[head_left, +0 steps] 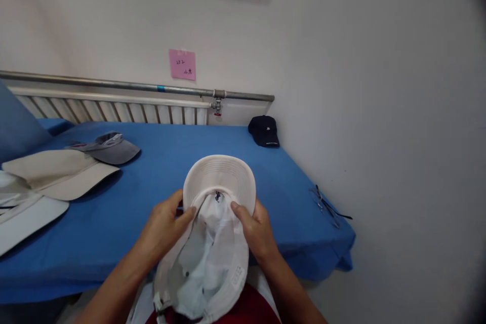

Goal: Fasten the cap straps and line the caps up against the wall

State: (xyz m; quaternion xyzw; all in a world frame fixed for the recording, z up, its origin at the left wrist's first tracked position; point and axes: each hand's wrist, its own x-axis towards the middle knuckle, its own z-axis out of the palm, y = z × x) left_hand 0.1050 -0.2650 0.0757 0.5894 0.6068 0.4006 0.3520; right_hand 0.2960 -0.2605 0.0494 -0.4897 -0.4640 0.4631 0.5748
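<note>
Both hands, left hand (pixel 167 225) and right hand (pixel 256 230), are gripping an upturned white cap (pixel 212 233), brim pointing away toward the wall, long axis running near-to-far.

This looks like a plain bedroom or a dormitory room. A bed (pixel 170 162) with a blue sheet stands in the corner, against bare white walls. A white radiator (pixel 114 110) with a metal pipe (pixel 132 84) above it runs along the far wall. A pink paper note (pixel 182 64) is stuck on that wall. A blue pillow (pixel 17 129) lies at the far left, and glasses (pixel 326 206) rest near the right edge.
</note>
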